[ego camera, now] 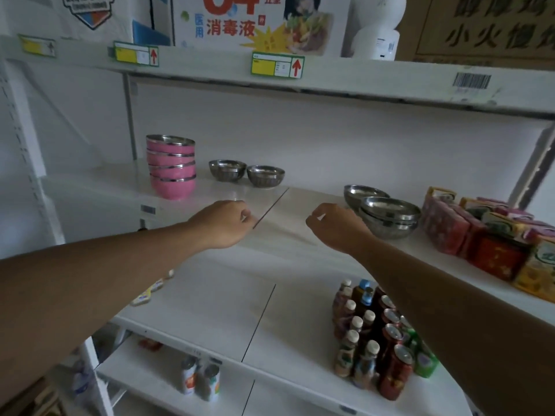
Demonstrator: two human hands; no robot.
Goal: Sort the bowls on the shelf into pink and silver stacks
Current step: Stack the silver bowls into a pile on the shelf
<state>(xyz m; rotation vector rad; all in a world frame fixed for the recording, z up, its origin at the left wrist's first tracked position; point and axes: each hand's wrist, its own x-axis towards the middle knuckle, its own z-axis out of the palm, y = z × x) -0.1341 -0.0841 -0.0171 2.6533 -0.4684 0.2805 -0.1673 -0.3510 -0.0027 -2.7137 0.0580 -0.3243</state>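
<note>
A stack of several pink bowls [172,167] stands at the back left of the middle white shelf [294,235]. To its right sit two single silver bowls, one [227,170] beside the other [265,175]. Farther right a silver bowl [360,195] rests behind a stack of silver bowls [389,217]. My left hand [223,225] hovers over the shelf's front edge, fingers curled, holding nothing. My right hand [336,225] hangs just left of the silver stack, fingers curled loosely and empty.
Colourful drink cartons [486,238] crowd the right end of the shelf. The shelf below holds several bottles and cans [378,334]. Boxes [258,22] stand on the top shelf, whose edge carries price tags [277,65].
</note>
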